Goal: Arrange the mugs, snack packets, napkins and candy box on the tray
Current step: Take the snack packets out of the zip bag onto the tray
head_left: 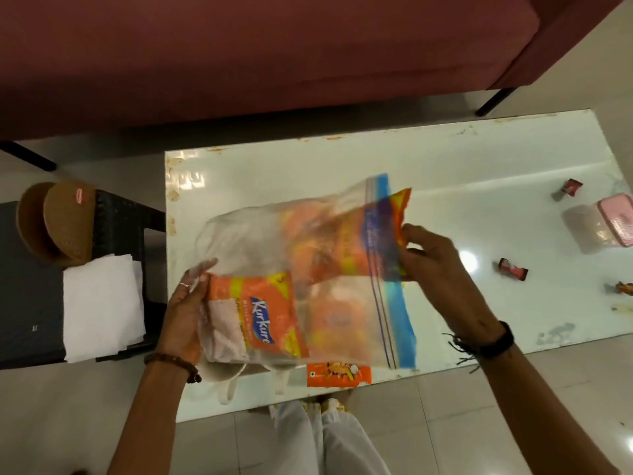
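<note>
A: State the grip.

B: The right hand (435, 265) is pinched shut on the top edge of a snack packet (356, 248) where it pokes out of the mouth of a clear zip bag (308, 269). The left hand (186, 313) is closed on the bag's far, sealed end, partly over a second packet (263, 320) that reads "Kurkure".

A: Orientation of the gripped packet?

B: Its long axis runs along the bag, from the left hand toward the right. The open zip edge faces the right hand, so that hand is the nearer one for drawing it out; the left only anchors.

A: Other task items?

B: A third packet (339, 373) lies flat on the white table (462, 166), at its near edge under the bag. The napkins (102, 303) sit on a dark stand (30, 303) to the left. A pink-lidded box (603, 228) and loose candies (512, 269) lie on the table, well to the right. I see no tray, and cannot pick out mugs with certainty.
</note>
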